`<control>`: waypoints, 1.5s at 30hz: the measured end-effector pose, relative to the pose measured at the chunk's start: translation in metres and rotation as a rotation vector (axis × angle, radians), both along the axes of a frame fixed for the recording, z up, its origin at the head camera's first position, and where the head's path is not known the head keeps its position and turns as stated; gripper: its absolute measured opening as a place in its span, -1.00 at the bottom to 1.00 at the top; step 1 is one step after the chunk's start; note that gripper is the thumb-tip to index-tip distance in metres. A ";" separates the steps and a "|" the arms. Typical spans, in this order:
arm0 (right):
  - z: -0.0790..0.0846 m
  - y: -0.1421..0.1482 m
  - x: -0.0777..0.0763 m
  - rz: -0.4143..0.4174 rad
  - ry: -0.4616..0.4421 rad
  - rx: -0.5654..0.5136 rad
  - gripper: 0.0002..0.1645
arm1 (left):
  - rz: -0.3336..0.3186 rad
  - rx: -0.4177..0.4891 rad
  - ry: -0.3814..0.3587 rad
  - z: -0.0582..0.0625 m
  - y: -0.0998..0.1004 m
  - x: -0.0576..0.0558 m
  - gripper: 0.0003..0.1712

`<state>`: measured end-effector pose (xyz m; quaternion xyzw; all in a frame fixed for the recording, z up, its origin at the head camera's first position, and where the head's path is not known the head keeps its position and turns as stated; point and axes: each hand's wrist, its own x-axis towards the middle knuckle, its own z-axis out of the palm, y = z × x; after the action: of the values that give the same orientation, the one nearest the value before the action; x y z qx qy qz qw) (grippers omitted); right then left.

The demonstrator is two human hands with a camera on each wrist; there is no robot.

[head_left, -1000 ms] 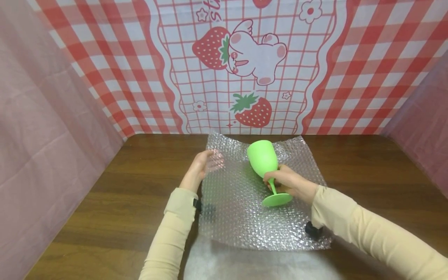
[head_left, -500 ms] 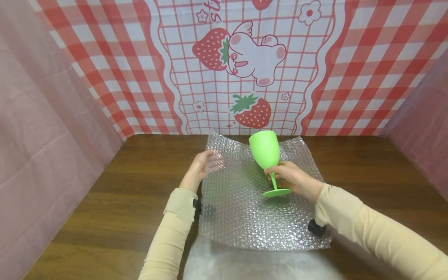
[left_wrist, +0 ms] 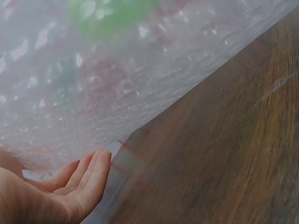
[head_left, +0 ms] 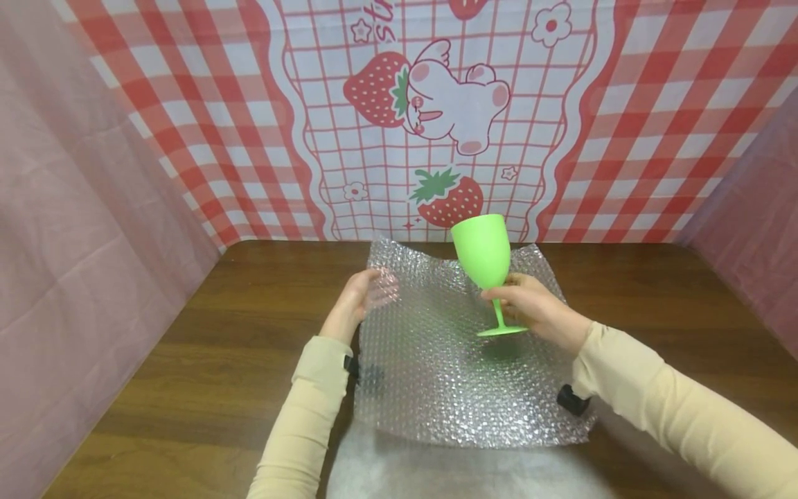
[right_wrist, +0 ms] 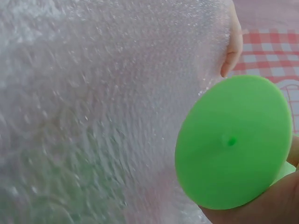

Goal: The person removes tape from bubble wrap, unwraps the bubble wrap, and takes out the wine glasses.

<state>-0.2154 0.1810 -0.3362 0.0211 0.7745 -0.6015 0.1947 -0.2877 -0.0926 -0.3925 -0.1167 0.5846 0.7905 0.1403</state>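
My right hand [head_left: 537,305] grips a bright green goblet [head_left: 483,253] by its stem, just below the bowl. Bowl up and slightly tilted, the goblet is held over a sheet of clear bubble wrap [head_left: 436,367]. Its round foot [right_wrist: 224,168] faces the right wrist camera. At the sheet's left edge is my left hand [head_left: 357,294], its fingers reaching under the plastic and showing through it. The left wrist view has these fingers [left_wrist: 96,179] extended beneath the wrap, whose edge stands raised off the table there.
Under the near edge of the bubble wrap lies a whitish sheet [head_left: 474,471] on the brown wooden table [head_left: 206,360]. A red-and-white checked cloth [head_left: 237,125] with strawberries hangs behind; pink curtains [head_left: 81,180] close off both sides.
The goblet in my right hand has risen away from the bubble wrap, shifting slightly right and becoming more upright. My left hand and the wrap have stayed nearly still.
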 end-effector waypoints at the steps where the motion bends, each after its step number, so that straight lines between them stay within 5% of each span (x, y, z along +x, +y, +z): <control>1: 0.001 0.001 0.000 -0.004 0.002 -0.008 -0.19 | -0.001 -0.001 0.003 0.000 0.000 0.000 -0.59; 15: 0.019 0.015 -0.002 -0.047 0.071 -0.091 -0.25 | -0.001 0.006 0.012 0.001 0.000 0.000 -0.58; 20: 0.023 0.018 -0.004 -0.083 0.083 -0.159 -0.42 | 0.001 0.004 0.012 0.002 0.000 0.000 -0.59; 25: 0.027 0.023 -0.004 -0.095 0.103 -0.157 -0.60 | -0.003 0.010 0.015 0.002 0.001 0.000 -0.58; 45: 0.029 0.037 -0.007 -0.128 0.195 -0.152 -0.70 | 0.001 0.029 0.026 -0.001 0.001 0.001 -0.61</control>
<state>-0.2225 0.2184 -0.3070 -0.0029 0.7391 -0.6687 0.0809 -0.2865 -0.0918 -0.3935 -0.1048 0.5749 0.8004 0.1340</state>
